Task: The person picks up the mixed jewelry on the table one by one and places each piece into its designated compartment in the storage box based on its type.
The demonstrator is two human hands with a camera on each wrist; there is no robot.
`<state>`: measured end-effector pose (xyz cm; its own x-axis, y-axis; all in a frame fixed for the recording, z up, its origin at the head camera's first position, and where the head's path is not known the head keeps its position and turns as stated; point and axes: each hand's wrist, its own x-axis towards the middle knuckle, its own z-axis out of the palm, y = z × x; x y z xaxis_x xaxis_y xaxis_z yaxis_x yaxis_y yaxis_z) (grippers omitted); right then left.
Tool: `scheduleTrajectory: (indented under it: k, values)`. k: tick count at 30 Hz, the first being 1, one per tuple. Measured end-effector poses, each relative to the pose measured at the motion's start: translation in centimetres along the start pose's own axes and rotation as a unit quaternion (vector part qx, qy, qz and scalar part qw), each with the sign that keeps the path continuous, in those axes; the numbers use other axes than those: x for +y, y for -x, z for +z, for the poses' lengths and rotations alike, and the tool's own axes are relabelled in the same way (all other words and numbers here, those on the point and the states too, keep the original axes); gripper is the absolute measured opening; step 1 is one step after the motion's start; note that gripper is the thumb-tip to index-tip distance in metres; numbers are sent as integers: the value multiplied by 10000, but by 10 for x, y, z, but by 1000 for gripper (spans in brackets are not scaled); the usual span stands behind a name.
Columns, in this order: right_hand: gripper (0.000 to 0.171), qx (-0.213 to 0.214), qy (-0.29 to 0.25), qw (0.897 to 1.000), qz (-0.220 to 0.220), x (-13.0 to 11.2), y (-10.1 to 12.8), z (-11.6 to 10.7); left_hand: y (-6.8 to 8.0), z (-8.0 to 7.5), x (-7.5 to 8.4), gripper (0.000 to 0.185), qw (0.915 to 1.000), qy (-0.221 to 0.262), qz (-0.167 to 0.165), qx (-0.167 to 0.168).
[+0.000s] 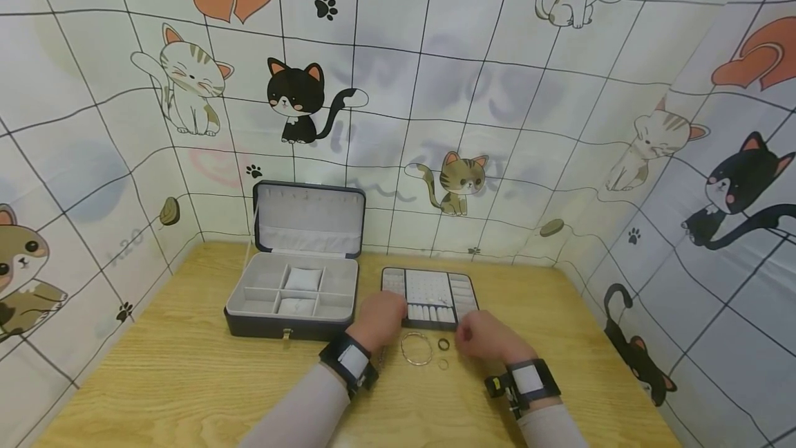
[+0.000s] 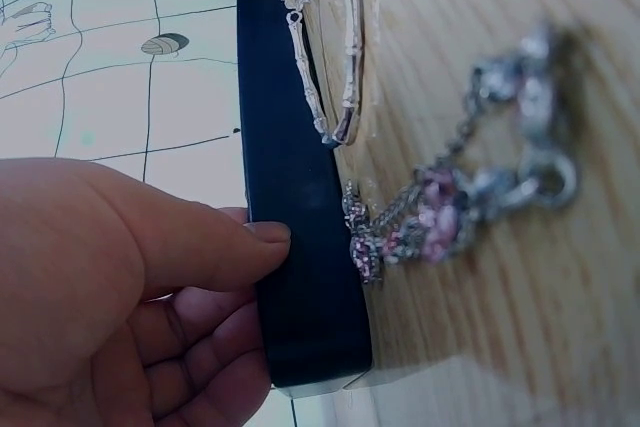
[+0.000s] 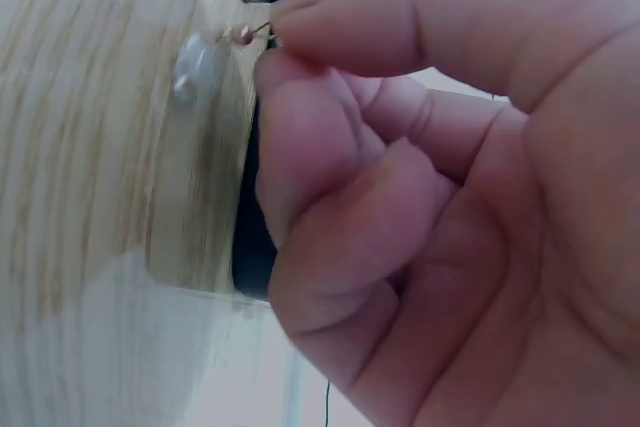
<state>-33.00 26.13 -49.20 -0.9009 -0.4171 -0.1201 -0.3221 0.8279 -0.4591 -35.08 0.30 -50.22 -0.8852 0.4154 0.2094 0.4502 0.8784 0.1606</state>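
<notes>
While both wrists rest low over the wooden counter [image 1: 186,379], the right hand [image 1: 488,337] pinches a small earring [image 3: 215,52] between thumb and forefinger, its pale bead hanging just above the wood beside the near edge of the dark insert tray [image 1: 429,296]. The left hand [image 1: 379,320] steadies that tray, thumb [image 2: 215,247] pressed flat to its side wall and the other fingers loosely curled beneath. The step in hand looks like sorting loose jewellery into the tray; the next move probably calls for lifting the earring over the rim to a free slot without dropping its fine hook. Between the hands lie a thin silver bangle [image 1: 416,348], a dark ring [image 1: 443,343] and a paler ring [image 1: 443,364]; a pink-stoned chain bracelet [image 2: 450,212] lies against the tray's side. Further back stands an open jewellery box [image 1: 292,289], grey-lined, before a cat-patterned backdrop [image 1: 497,88]
</notes>
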Motion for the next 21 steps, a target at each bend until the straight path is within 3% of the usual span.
scheduleTrajectory:
  k: [14,21]
  values:
    - [12,398,-433,9982,152,2,-7,3,0,-1,0,12,9999,-62,-64,-138]
    - [14,896,-785,9929,66,5,-8,6,-1,-1,1,14,9998,1,-109,-194]
